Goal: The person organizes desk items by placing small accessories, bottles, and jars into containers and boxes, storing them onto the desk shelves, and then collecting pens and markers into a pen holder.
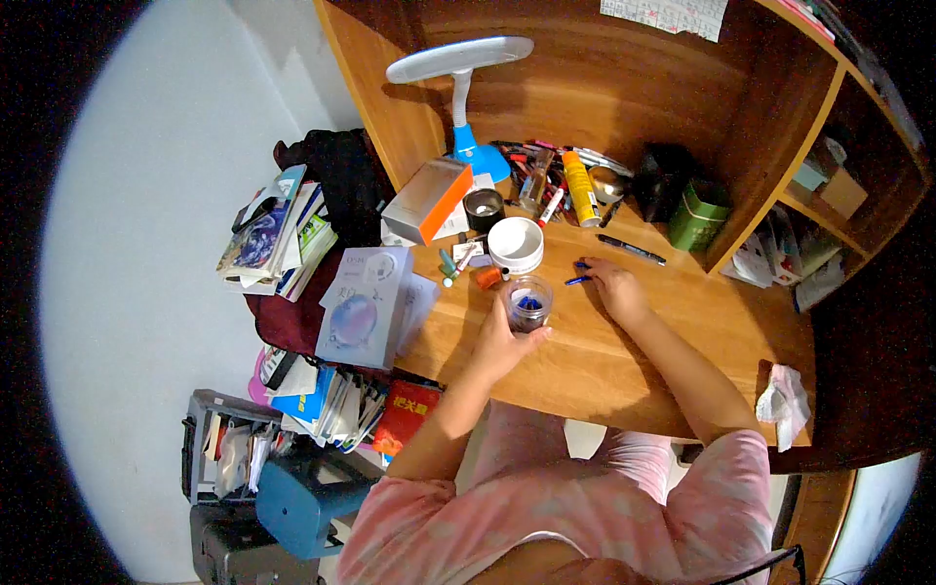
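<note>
My left hand [514, 336] is wrapped round a clear round jar [529, 300] with small blue items inside, low over the desk. To its right, my right hand [606, 281] rests on the wood, its fingertips at small blue pieces [579, 274]; whether it grips one is too small to tell. A white round tub [516, 245] stands just behind the jar. Beside the jar lies a small orange-red item [488, 279]. A black pen [632, 250] lies behind my right hand.
A blue-white lamp [468, 146], an orange-edged box [427, 202], a yellow tube [581, 190], scattered pens and a green tin [699, 214] stand at the back. A white box [363, 304] is at the left, crumpled tissue [784, 400] at the right edge.
</note>
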The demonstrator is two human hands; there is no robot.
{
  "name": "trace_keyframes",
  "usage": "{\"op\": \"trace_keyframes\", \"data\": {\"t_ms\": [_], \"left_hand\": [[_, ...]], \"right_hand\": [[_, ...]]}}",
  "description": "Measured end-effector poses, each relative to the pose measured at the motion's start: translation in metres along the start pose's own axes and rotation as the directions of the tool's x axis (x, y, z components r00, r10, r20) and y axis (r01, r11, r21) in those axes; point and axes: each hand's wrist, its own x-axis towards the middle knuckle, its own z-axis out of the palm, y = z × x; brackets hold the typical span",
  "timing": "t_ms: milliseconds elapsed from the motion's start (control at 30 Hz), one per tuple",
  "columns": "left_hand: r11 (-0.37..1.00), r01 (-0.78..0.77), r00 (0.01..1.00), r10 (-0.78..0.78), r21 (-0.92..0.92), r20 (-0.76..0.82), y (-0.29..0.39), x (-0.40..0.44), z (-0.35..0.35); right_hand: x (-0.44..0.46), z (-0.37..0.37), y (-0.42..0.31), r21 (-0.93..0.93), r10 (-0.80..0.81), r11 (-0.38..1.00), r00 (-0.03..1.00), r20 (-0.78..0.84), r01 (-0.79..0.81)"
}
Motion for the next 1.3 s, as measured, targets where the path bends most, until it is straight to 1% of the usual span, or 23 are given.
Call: {"op": "trace_keyframes", "data": {"t_ms": [33, 133, 233, 333, 433, 500, 533, 633, 733, 833, 900, 933, 1033, 1100, 1233, 1300], "left_hand": [[1.000, 0.003, 1.000, -0.003, 0.004, -0.004, -0.001, 0.000, 0.000], [1.000, 0.014, 1.000, -0.014, 0.011, -0.002, -0.003, -0.001, 0.002], [1.000, 0.023, 1.000, -0.022, -0.015, 0.014, 0.000, -0.002, 0.000], [0.995, 0.021, 1.000, -0.020, -0.098, 0.013, -0.012, -0.002, 0.005], [0.980, 0.047, 0.999, -0.047, -0.191, 0.006, -0.032, -0.002, 0.016], [0.971, 0.076, 0.997, -0.074, -0.226, 0.016, -0.039, -0.002, 0.020], [0.971, 0.065, 0.998, -0.063, -0.231, 0.018, -0.040, -0.001, 0.020], [0.973, 0.050, 0.999, -0.047, -0.227, 0.016, -0.041, -0.001, 0.018], [0.978, 0.075, 0.997, -0.071, -0.197, 0.027, -0.032, -0.001, 0.014], [0.979, 0.103, 0.994, -0.096, -0.178, 0.051, -0.024, -0.002, 0.011], [0.981, 0.098, 0.995, -0.093, -0.166, 0.038, -0.026, -0.001, 0.012], [0.982, 0.104, 0.994, -0.098, -0.160, 0.043, -0.023, -0.002, 0.011], [0.980, 0.113, 0.993, -0.107, -0.164, 0.050, -0.017, -0.003, 0.008], [0.975, 0.109, 0.994, -0.101, -0.195, 0.047, -0.022, -0.003, 0.010], [0.979, 0.094, 0.995, -0.087, -0.179, 0.045, -0.025, -0.002, 0.010], [0.980, 0.089, 0.996, -0.083, -0.178, 0.041, -0.021, -0.003, 0.009]], "right_hand": [[-0.005, -0.001, 0.005, 0.037, -0.011, 0.999, 1.000, -0.019, 0.012], [-0.016, -0.005, 0.016, 0.023, -0.009, 1.000, 0.999, 0.048, 0.007], [-0.020, -0.018, 0.020, -0.033, -0.072, 0.997, 0.997, 0.011, 0.073], [-0.024, -0.037, 0.011, -0.067, 0.053, 0.996, 0.999, 0.009, -0.052], [-0.030, -0.042, 0.012, -0.016, 0.232, 0.973, 0.970, 0.076, -0.231], [-0.029, -0.042, 0.015, 0.075, 0.316, 0.941, 0.937, 0.153, -0.329], [-0.028, -0.040, 0.016, 0.119, 0.352, 0.918, 0.916, 0.194, -0.378], [-0.023, -0.027, 0.016, 0.196, 0.232, 0.944, 0.956, 0.182, -0.267], [-0.014, -0.023, 0.002, 0.094, 0.173, 0.975, 0.958, 0.228, -0.199], [-0.009, -0.014, -0.001, 0.153, 0.202, 0.959, 0.954, 0.224, -0.239], [-0.007, -0.017, -0.004, -0.010, 0.061, 0.998, 0.996, 0.061, -0.060], [-0.007, -0.019, -0.006, -0.101, -0.023, 0.995, 1.000, -0.010, 0.022], [-0.005, -0.015, 0.000, -0.182, 0.117, 0.979, 0.985, 0.128, -0.093], [-0.005, -0.018, 0.002, -0.150, 0.128, 0.983, 0.977, 0.171, -0.103], [-0.003, -0.019, 0.003, -0.133, 0.149, 0.984, 0.957, 0.247, -0.119], [-0.005, -0.019, 0.004, -0.156, 0.103, 0.985, 0.971, 0.218, -0.069]]}}
